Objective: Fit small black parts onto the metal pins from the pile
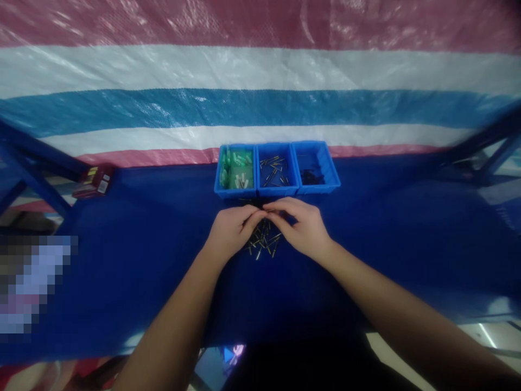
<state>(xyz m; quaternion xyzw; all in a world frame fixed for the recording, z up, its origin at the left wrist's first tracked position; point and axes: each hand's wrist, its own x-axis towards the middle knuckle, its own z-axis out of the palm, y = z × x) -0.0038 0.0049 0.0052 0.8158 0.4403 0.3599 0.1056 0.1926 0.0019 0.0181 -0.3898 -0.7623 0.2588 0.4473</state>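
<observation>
My left hand (233,227) and my right hand (306,224) meet at the fingertips just in front of the blue bins. Thumb and index finger are pinched together on each. A bit of a thin metal pin glints between the right fingertips. Whatever the left fingertips grip is too small and covered to make out. Beneath and between both hands lies a loose pile of thin dark and brass-coloured metal pins (264,241), partly hidden by the fingers.
Three joined blue bins stand behind my hands: the left bin (235,193) holds clear and white pieces in green plastic, the middle bin (277,191) metal pins, the right bin (319,189) small dark parts. A dark red box (93,182) sits at the blue table's (142,244) far left.
</observation>
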